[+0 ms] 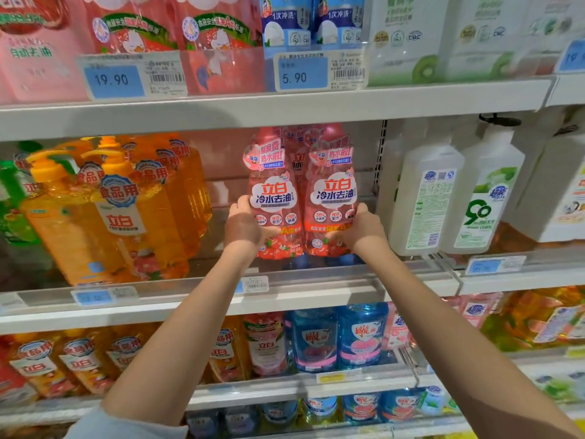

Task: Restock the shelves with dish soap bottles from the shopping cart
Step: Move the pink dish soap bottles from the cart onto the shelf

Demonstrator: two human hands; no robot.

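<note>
Gripping, entry one: our left hand (245, 228) curls round the lower left side of the left pink dish soap bottle (273, 198), thumb laid across its front label. Entry two: our right hand (357, 231) holds the right pink dish soap bottle (335, 191) in the same way from its right side.

Position: both bottles are upright, side by side and touching, over the middle shelf (316, 291) and behind its clear front rail. We cannot tell whether their bases rest on the shelf board. More pink bottles (297, 147) of the same kind show just behind the pair, further back on the middle shelf.

Also on the middle shelf: orange pump-top bottles (120, 210) toward its left end, well apart from our pair; white bottles with green labels (427, 201) toward its right, near the right-hand bottle.

Above the middle shelf: pink packs (133, 23), with a price tag reading 19.90 (115, 79) and another reading 5.90 (300, 76).

Below the middle shelf: blue bottles (338, 337) under our forearms, and further orange bottles (79, 362) to their left.
</note>
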